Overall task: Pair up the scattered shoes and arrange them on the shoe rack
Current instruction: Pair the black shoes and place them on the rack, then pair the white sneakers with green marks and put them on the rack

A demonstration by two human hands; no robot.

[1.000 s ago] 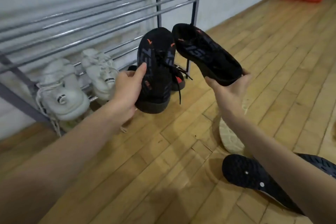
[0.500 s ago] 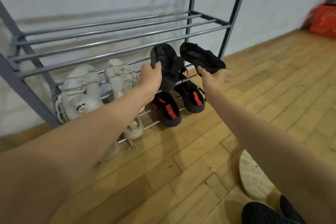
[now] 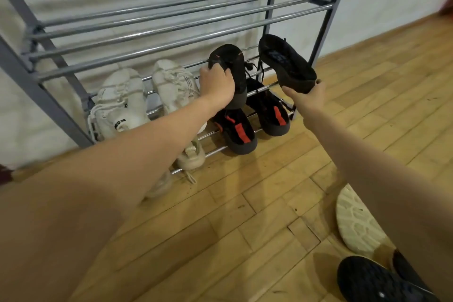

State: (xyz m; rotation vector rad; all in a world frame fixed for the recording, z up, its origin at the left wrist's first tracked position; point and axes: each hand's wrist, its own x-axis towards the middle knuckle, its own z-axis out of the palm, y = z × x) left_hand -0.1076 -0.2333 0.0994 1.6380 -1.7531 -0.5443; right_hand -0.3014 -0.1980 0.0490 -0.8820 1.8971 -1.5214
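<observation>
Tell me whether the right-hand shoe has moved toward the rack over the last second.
Yes. The black shoe in the right hand has gone from in front of the rack to its right post, above the red-striped pair.

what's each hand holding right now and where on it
The left hand grips one black shoe over its side and upper. The right hand holds the other black shoe at its lower end, apparently the heel.

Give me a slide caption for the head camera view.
Left hand and right hand each hold a black shoe before the shoe rack.
</observation>
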